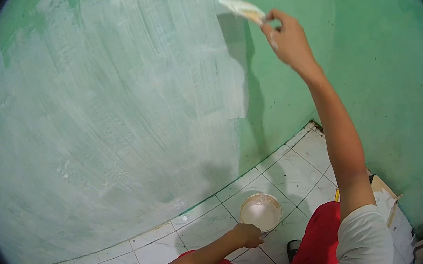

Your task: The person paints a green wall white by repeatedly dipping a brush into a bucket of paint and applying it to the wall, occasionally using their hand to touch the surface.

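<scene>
My right hand (287, 37) is raised high and grips a paintbrush (243, 10) whose white-loaded bristles touch the wall (116, 117) at the edge of the whitewashed patch. To the right of the brush the wall is still bare green (370, 61). My left hand (248, 235) hangs low near my knee, fingers curled in, just beside the rim of a round bucket of white paint (261, 211) standing on the tiled floor. I cannot see anything held in the left hand.
White floor tiles (299, 169) meet the wall in a corner at the right. A flattened cardboard piece (388, 198) lies by my right side. My red shorts (325, 234) and a dark sandal (294, 249) show at the bottom.
</scene>
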The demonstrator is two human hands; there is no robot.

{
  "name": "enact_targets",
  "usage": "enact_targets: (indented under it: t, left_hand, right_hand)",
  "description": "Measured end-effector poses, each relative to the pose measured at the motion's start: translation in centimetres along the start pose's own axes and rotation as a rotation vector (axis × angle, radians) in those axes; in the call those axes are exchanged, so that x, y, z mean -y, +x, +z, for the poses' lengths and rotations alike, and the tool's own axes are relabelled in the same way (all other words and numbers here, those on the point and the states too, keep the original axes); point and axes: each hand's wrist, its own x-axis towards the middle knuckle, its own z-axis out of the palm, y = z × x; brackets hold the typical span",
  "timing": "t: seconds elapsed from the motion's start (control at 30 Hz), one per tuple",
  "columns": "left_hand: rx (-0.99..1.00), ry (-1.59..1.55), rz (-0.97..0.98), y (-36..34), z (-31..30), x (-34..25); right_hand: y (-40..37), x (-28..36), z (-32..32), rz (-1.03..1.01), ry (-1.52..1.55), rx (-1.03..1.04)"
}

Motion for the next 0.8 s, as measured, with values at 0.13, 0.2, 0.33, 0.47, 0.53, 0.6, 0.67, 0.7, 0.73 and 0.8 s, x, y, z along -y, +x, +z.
enact_targets:
  t: [0.13, 0.2, 0.33, 0.47, 0.53, 0.6, 0.67, 0.7, 0.73, 0.8]
  left_hand:
    - [0.02, 0.011, -0.011, 1.2, 0.1, 0.3]
    - [0.044, -0.005, -0.019, 1.6, 0.0, 0.5]
    - [-0.002, 0.02, 0.0, 1.8, 0.4, 1.0]
    - [0.004, -0.019, 0.006, 1.8, 0.7, 1.6]
    - [0.025, -0.079, -0.016, 2.1, 0.5, 2.1]
    - [-0.003, -0.026, 0.004, 2.6, 0.8, 2.8]
    - [-0.017, 0.007, 0.03, 3.0, 0.7, 2.8]
    - [0.011, -0.009, 0.017, 2.8, 0.5, 2.6]
    - [0.042, -0.027, 0.002, 2.7, 0.7, 2.5]
    - [0.034, -0.031, 0.012, 2.8, 0.8, 2.8]
  right_hand:
    - [4.8, 4.4, -1.6, 0.007, -0.001, -0.107]
    - [6.5, 7.1, -1.4, 0.143, -0.046, -0.094]
    - [6.3, 7.4, 0.1, 0.193, -0.115, -0.017]
    - [4.9, 6.7, -0.2, 0.158, -0.209, -0.08]
    - [5.3, 5.6, 0.2, 0.129, -0.196, -0.126]
    - [6.6, 3.7, 1.4, -0.144, -0.175, -0.23]
    - [6.6, 3.8, 1.4, -0.062, -0.172, -0.158]
    - [6.0, 4.2, 1.5, 0.032, -0.158, -0.075]
    - [5.6, 4.5, 1.2, 0.033, -0.158, -0.072]
    - [5.4, 5.5, -0.3, 0.115, -0.056, -0.007]
